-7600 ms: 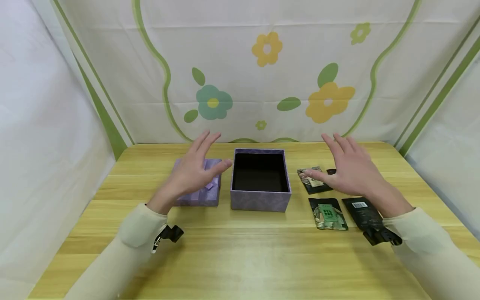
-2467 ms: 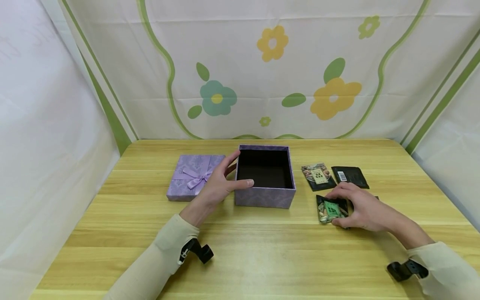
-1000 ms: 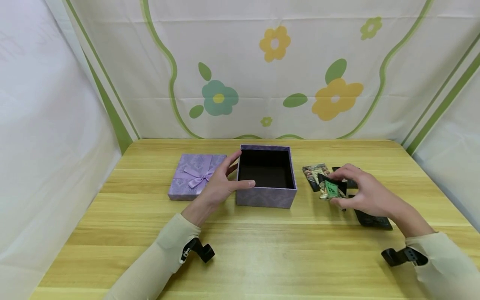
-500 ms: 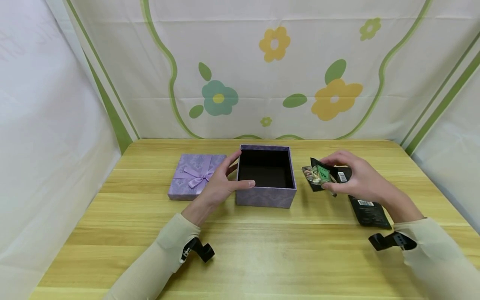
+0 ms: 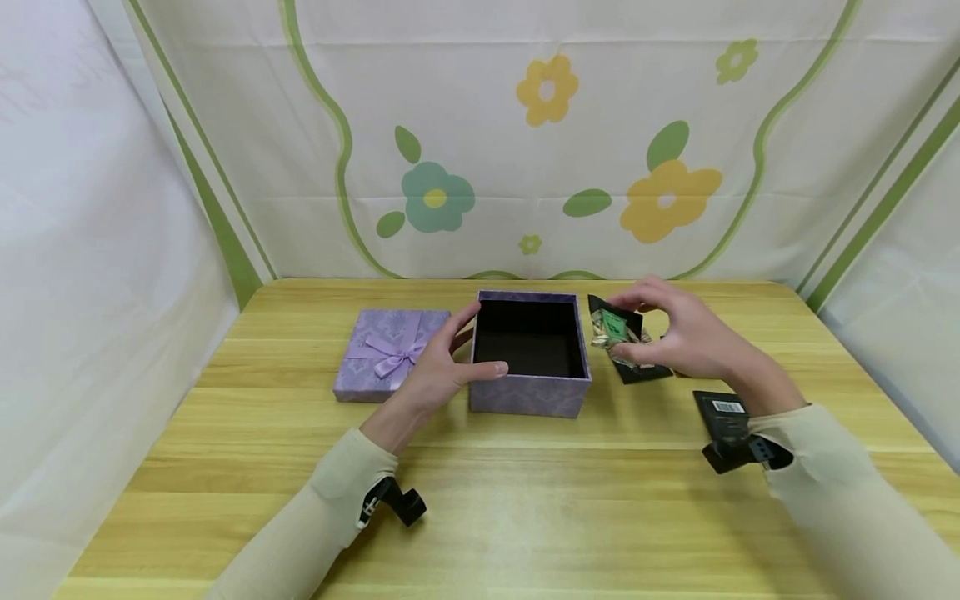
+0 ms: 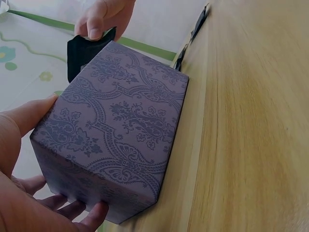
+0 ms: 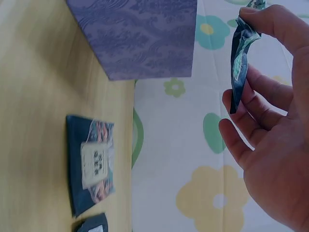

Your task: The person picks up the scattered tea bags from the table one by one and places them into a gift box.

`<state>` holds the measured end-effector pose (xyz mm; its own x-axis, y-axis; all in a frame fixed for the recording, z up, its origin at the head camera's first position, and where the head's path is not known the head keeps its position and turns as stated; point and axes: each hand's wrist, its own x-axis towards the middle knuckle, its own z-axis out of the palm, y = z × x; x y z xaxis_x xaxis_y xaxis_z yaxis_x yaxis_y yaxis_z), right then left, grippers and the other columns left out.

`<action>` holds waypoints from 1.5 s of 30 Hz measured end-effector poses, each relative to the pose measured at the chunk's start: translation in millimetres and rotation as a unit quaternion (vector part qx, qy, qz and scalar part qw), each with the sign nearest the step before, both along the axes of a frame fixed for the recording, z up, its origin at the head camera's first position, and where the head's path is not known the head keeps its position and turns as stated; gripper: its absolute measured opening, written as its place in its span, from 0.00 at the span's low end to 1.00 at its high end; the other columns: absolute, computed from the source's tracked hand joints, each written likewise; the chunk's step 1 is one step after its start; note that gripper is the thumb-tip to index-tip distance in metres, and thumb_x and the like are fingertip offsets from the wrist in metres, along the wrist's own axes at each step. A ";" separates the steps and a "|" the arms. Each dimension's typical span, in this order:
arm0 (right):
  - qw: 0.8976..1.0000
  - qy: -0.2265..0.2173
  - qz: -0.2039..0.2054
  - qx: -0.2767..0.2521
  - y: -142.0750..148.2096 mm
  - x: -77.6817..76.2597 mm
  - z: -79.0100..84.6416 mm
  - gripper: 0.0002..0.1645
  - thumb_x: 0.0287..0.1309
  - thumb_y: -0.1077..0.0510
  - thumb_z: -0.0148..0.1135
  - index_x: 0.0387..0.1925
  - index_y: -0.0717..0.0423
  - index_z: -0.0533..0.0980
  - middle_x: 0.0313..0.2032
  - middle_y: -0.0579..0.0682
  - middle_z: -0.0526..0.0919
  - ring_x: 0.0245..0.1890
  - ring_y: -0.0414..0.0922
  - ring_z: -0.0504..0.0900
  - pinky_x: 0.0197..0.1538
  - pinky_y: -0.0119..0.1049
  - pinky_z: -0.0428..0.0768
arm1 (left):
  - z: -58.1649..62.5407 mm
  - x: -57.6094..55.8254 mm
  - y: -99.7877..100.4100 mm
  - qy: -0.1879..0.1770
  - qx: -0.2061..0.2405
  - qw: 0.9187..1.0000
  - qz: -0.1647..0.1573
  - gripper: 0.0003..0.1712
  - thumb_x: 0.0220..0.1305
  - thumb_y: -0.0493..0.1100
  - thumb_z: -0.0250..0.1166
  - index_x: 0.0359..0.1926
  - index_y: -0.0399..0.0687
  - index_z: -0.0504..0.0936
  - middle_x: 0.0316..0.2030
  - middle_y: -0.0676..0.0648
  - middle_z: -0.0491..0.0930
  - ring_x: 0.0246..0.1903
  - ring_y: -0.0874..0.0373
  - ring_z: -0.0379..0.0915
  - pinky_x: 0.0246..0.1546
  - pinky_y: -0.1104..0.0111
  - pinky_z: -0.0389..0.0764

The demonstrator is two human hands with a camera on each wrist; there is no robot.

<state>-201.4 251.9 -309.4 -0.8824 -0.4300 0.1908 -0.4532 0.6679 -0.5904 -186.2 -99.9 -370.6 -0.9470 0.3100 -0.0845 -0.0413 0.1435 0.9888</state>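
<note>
The open purple patterned gift box [image 5: 530, 397] stands mid-table with a dark interior. My left hand [image 5: 435, 367] holds its near left corner, thumb at the front rim and fingers against the left wall [image 6: 82, 176]. To the right of the box, my right hand [image 5: 690, 333] pinches a small black pouch with a green label [image 5: 615, 325] between thumb and fingers. That pouch hangs tilted above the table beside the box's right rim; the right wrist view shows the pouch [image 7: 237, 67] edge-on.
Below the held pouch lies a picture-fronted black pouch [image 7: 94, 164]; another pouch [image 7: 91, 224] is partly cut off behind it. A barcoded black pouch [image 5: 723, 412] lies nearer, partly under the right wrist. Left of the box rests its purple lid with a ribbon bow [image 5: 390, 354]. A flowered cloth [image 5: 480, 150] hangs behind the table.
My right hand has lifted the green-labelled pouch off the table and carried it left and back towards the box. My left hand has come from above the lid to the box's corner.
</note>
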 end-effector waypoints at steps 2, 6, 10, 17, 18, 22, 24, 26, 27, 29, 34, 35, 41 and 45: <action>1.000 0.005 0.013 -0.001 -5.4 -2.5 1.3 0.32 0.57 0.53 0.81 0.63 0.46 0.81 0.56 0.45 0.80 0.58 0.43 0.75 0.61 0.46 0.73 | -0.1 -0.1 0.0 0.001 0.000 1.000 0.000 0.58 0.62 0.45 0.79 0.84 0.72 0.54 0.85 0.60 0.48 0.85 0.47 0.46 0.80 0.41 0.61; 1.000 0.000 0.023 -0.008 -17.1 -7.5 1.9 0.31 0.57 0.52 0.81 0.62 0.45 0.82 0.56 0.46 0.81 0.57 0.43 0.76 0.63 0.50 0.74 | 0.3 0.0 -0.1 0.002 -0.001 1.000 0.000 0.58 0.62 0.45 0.79 0.84 0.73 0.54 0.85 0.59 0.48 0.85 0.47 0.46 0.79 0.41 0.61; 0.999 -0.020 0.024 -0.026 -28.6 -12.5 -0.2 0.32 0.56 0.54 0.82 0.63 0.47 0.82 0.56 0.47 0.80 0.58 0.45 0.76 0.66 0.55 0.73 | 0.2 -0.4 -0.1 0.003 -0.001 1.000 -0.001 0.58 0.62 0.45 0.79 0.84 0.74 0.55 0.85 0.60 0.48 0.85 0.47 0.46 0.79 0.41 0.62; 0.998 -0.019 0.041 -0.032 -47.6 -22.0 -6.0 0.35 0.56 0.53 0.82 0.65 0.49 0.80 0.58 0.49 0.80 0.60 0.48 0.77 0.69 0.57 0.73 | -0.6 -1.7 0.0 0.007 0.001 1.000 -0.002 0.58 0.62 0.45 0.79 0.84 0.74 0.55 0.85 0.60 0.48 0.85 0.47 0.46 0.81 0.41 0.59; 0.998 -0.016 0.046 -0.030 -50.3 -23.0 -6.6 0.35 0.57 0.53 0.81 0.66 0.49 0.80 0.58 0.49 0.80 0.60 0.48 0.77 0.69 0.57 0.74 | -0.7 -1.7 -0.1 0.007 0.001 1.000 -0.001 0.58 0.62 0.45 0.79 0.84 0.74 0.55 0.85 0.60 0.48 0.85 0.47 0.46 0.81 0.41 0.58; 0.998 -0.011 0.062 -0.030 -60.7 -28.1 -10.3 0.35 0.58 0.51 0.81 0.66 0.51 0.79 0.58 0.51 0.79 0.59 0.49 0.77 0.68 0.58 0.74 | -1.1 -1.7 -0.3 0.006 0.002 1.000 0.001 0.58 0.61 0.45 0.79 0.84 0.74 0.55 0.85 0.60 0.49 0.85 0.48 0.47 0.81 0.42 0.58; 0.997 -0.015 0.066 -0.031 -65.1 -29.8 -12.5 0.35 0.58 0.51 0.80 0.66 0.51 0.79 0.58 0.51 0.79 0.58 0.49 0.77 0.67 0.57 0.75 | -1.6 -1.8 -0.4 0.006 0.002 1.000 0.001 0.58 0.61 0.44 0.79 0.84 0.74 0.55 0.85 0.60 0.49 0.85 0.48 0.47 0.81 0.41 0.58; 0.997 -0.023 0.066 -0.037 -69.4 -32.1 -15.3 0.36 0.58 0.50 0.81 0.66 0.51 0.79 0.57 0.52 0.79 0.57 0.49 0.77 0.66 0.55 0.76 | -1.9 -1.6 -0.5 0.007 0.001 1.000 -0.001 0.58 0.62 0.44 0.79 0.84 0.73 0.55 0.85 0.60 0.48 0.85 0.48 0.46 0.81 0.41 0.58; 0.997 -0.026 0.066 -0.040 -71.4 -32.9 -16.5 0.36 0.58 0.50 0.81 0.66 0.51 0.79 0.57 0.52 0.79 0.57 0.49 0.77 0.65 0.55 0.76 | -2.0 -1.5 -0.5 0.008 0.001 1.000 -0.002 0.58 0.62 0.44 0.79 0.84 0.73 0.54 0.85 0.60 0.48 0.85 0.47 0.46 0.81 0.41 0.58; 0.996 -0.031 0.065 -0.042 -75.0 -34.3 -18.9 0.36 0.57 0.50 0.81 0.65 0.51 0.79 0.57 0.52 0.79 0.57 0.49 0.78 0.65 0.53 0.77 | -2.2 -1.4 -0.5 0.009 0.002 1.000 -0.003 0.59 0.62 0.44 0.79 0.84 0.73 0.54 0.85 0.60 0.48 0.85 0.47 0.46 0.81 0.41 0.57; 0.997 -0.036 0.064 -0.036 -82.2 -36.1 -23.8 0.36 0.55 0.51 0.82 0.64 0.53 0.80 0.57 0.52 0.80 0.57 0.50 0.79 0.64 0.52 0.78 | -2.6 -1.4 -0.2 0.009 0.007 1.000 -0.003 0.59 0.62 0.43 0.79 0.84 0.72 0.54 0.85 0.60 0.48 0.85 0.47 0.46 0.81 0.41 0.58; 0.997 -0.037 0.064 -0.032 -83.5 -36.2 -24.5 0.36 0.55 0.50 0.82 0.64 0.53 0.80 0.57 0.52 0.80 0.57 0.50 0.79 0.64 0.52 0.78 | -2.7 -1.4 -0.1 0.009 0.008 1.000 -0.003 0.59 0.62 0.43 0.79 0.85 0.72 0.54 0.85 0.60 0.48 0.85 0.47 0.46 0.80 0.41 0.59; 0.997 -0.041 0.064 -0.004 -91.5 -35.8 -26.0 0.36 0.56 0.49 0.81 0.64 0.53 0.80 0.58 0.52 0.78 0.56 0.50 0.77 0.61 0.51 0.78 | -3.1 -2.0 0.2 0.007 0.009 1.000 -0.003 0.59 0.62 0.43 0.79 0.84 0.73 0.54 0.85 0.59 0.48 0.85 0.47 0.47 0.79 0.41 0.62; 0.997 -0.038 0.067 0.022 -96.7 -36.9 -27.4 0.36 0.57 0.48 0.80 0.65 0.54 0.80 0.58 0.53 0.77 0.55 0.50 0.77 0.61 0.52 0.78 | -3.6 -2.3 -0.8 0.004 0.007 1.000 -0.002 0.59 0.62 0.44 0.79 0.84 0.74 0.54 0.85 0.59 0.48 0.85 0.47 0.47 0.79 0.41 0.62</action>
